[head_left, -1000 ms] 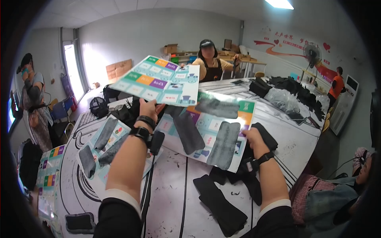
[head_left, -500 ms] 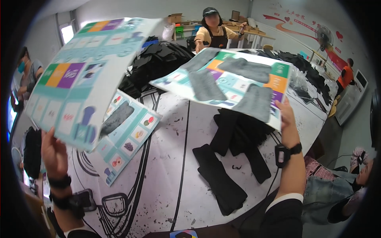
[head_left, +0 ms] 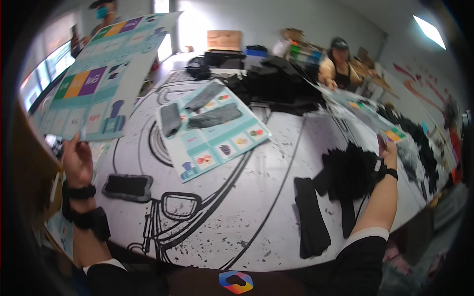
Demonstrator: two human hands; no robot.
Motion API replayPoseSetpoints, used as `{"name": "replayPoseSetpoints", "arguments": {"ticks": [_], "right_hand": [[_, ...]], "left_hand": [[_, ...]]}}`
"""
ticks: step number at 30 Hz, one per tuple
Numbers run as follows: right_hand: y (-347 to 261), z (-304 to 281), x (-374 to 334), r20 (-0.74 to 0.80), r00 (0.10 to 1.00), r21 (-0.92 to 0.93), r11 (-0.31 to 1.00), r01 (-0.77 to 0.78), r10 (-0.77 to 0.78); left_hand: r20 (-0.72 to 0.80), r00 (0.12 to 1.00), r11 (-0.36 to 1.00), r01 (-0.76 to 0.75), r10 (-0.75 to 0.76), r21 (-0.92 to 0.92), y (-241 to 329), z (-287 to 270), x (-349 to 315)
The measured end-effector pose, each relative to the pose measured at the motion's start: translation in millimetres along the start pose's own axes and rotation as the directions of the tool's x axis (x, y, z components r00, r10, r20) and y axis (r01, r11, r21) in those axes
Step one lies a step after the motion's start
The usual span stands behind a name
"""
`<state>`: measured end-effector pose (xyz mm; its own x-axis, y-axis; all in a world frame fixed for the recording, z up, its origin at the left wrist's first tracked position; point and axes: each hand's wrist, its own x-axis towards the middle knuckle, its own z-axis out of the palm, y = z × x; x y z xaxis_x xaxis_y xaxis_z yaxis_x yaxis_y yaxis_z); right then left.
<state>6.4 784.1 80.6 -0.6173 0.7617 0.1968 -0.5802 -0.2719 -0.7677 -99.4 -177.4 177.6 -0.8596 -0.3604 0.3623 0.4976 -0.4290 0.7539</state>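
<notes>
My left hand (head_left: 77,160) grips the lower edge of a large printed sheet (head_left: 81,91) with coloured blocks and small pictures, held up at the left. At the right, my right hand (head_left: 388,148) holds the near corner of a second printed sheet (head_left: 368,116), seen nearly edge-on and blurred. Between them a third sheet (head_left: 205,143) with fruit pictures lies on the table, bearing three grey fabric strips (head_left: 215,116). Folded black fabric strips (head_left: 312,217) lie near my right forearm, beside a black fabric bundle (head_left: 350,170).
The table has a white cover (head_left: 237,212) with black line drawings and dark specks. A black-and-grey padded piece (head_left: 127,188) lies near my left wrist. Black fabric is heaped (head_left: 281,84) at the far side. One person (head_left: 338,69) stands at the far right, another (head_left: 98,22) at the far left.
My view has swung left. The right-hand sheet has tilted to nearly edge-on, farther right. The table sheet, partly covered before, now shows in full with three grey strips.
</notes>
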Motion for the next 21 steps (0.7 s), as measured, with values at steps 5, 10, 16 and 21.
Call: {"name": "replayPoseSetpoints", "arguments": {"ticks": [5, 10, 16, 21], "right_hand": [[-29, -93, 120, 0.679, 0.574, -0.54, 0.218, 0.813, -0.458], [-5, -71, 136, 0.449, 0.887, -0.599, 0.7, 0.389, -0.109], [-20, 104, -42, -0.26, 0.966, 0.1, 0.995, 0.019, 0.008], [-98, 168, -168, -0.079, 0.966, -0.116, 0.965, 0.237, -0.247]], "left_hand": [[-0.071, 0.997, 0.999, -0.029, 0.025, -0.042, 26, -36, -25], [-0.203, 0.979, 0.999, 0.014, -0.023, -0.042, 27, -68, -38], [-0.274, 0.961, 0.999, 0.039, -0.032, 0.02, 34, -85, -16], [-0.354, 0.931, 0.965, 0.165, -0.084, 0.203, -3, -215, 96]]}}
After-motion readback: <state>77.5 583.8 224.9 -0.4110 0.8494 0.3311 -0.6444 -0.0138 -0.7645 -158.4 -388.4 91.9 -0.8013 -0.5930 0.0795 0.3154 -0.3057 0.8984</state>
